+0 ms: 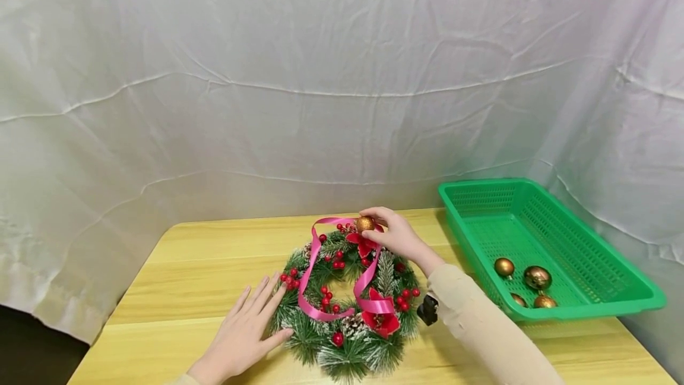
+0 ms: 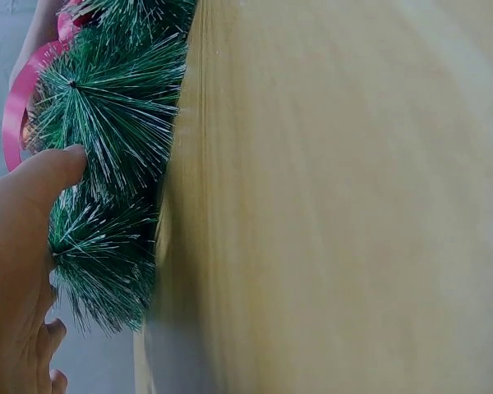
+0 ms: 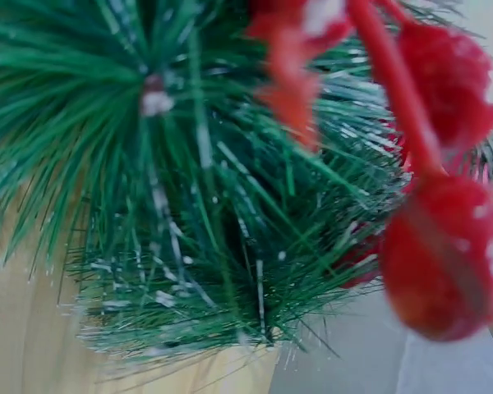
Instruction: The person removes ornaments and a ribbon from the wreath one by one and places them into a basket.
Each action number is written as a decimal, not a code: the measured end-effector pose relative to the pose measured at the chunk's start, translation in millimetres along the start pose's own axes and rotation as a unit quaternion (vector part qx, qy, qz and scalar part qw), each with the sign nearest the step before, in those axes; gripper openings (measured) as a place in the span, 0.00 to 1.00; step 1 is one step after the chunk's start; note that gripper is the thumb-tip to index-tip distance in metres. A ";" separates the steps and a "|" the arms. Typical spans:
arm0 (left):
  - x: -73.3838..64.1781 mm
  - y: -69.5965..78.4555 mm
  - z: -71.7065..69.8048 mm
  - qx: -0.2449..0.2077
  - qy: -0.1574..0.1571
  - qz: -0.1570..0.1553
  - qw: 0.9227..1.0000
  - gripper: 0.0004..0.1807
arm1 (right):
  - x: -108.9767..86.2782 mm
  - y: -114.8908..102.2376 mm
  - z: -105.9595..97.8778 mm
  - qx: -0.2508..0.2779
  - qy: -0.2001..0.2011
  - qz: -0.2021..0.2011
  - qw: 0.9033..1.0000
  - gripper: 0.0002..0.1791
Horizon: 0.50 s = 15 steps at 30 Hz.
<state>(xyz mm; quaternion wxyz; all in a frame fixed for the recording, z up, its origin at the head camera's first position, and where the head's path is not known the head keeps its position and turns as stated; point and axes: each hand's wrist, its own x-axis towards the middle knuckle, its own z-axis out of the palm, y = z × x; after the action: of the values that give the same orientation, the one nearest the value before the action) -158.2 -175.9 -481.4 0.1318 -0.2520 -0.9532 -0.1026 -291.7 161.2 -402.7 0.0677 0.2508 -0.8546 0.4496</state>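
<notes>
Red berries (image 3: 448, 254) stud the wreath (image 1: 347, 358); the left hand (image 1: 240, 333), outstretched, touches its edge; the right hand (image 1: 396, 235) pinches 1 bronze ball (image 1: 365, 224) at its far side, where a slack pinch could drop it.

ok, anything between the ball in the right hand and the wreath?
Likely yes: at the far side of the wreath, a red flower shows just below the ball, and the pink ribbon runs right beside it. Can't tell if either touches.

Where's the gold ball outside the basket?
In the head view, the gold ball is pinched in the right hand, at the far side of the wreath.
</notes>
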 end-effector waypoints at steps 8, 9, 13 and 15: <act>0.1 -2.1 1.5 0.008 0.000 0.003 1.000 0.45 | -1.8 -8.8 -4.0 0.044 0.009 0.018 0.999 0.23; 0.1 -2.1 1.6 0.008 0.000 0.003 1.000 0.45 | -2.0 -9.7 -4.5 0.048 0.010 0.017 0.999 0.24; 0.1 -2.0 1.5 0.007 -0.001 0.003 1.000 0.45 | -2.7 -11.3 -6.8 0.062 0.013 -0.004 0.998 0.24; 0.1 -1.8 1.5 0.007 0.000 0.004 1.000 0.45 | -3.2 -11.8 -9.3 0.066 0.016 -0.022 0.997 0.24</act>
<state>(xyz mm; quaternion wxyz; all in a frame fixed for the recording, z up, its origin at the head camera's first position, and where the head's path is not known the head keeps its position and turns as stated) -159.5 -177.0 -483.0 0.1343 -0.2545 -0.9529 -0.0956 -284.1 164.4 -389.6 0.0747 0.2658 -0.8165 0.5071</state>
